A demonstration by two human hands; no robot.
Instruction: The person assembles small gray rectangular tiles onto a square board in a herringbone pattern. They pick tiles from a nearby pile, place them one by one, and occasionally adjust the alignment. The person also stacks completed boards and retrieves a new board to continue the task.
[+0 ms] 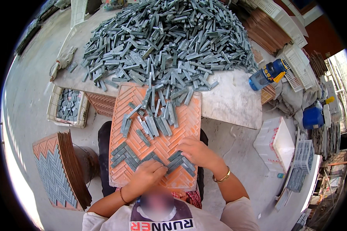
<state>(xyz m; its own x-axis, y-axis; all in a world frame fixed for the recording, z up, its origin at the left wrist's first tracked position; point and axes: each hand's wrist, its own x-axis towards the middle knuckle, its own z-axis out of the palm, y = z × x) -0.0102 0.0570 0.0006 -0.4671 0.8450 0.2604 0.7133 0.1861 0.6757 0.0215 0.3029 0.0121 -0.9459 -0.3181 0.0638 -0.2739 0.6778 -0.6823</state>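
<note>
An orange herringbone-grooved tray [123, 98] lies in front of me, tilting from the table edge toward my body. Grey-green stone strips [125, 156] fill some of its lower grooves in a zigzag, and loose strips [150, 125] are scattered over its upper half. My left hand [148, 175] is closed over the lower middle of the tray, by the laid strips; what its fingers hold is hidden. At the right part of the zigzag, my right hand [198, 153] bends its fingers down, thumb and fingertips pinched at a stone strip [175, 156].
A large heap of stone strips [169, 38] covers the table [231, 100]. A blue bottle [268, 75] stands right of it. Left are a crate of stone pieces [52, 104] and stacked trays [71, 169] topped with finished herringbone. A white foam box [275, 142] sits on the right floor.
</note>
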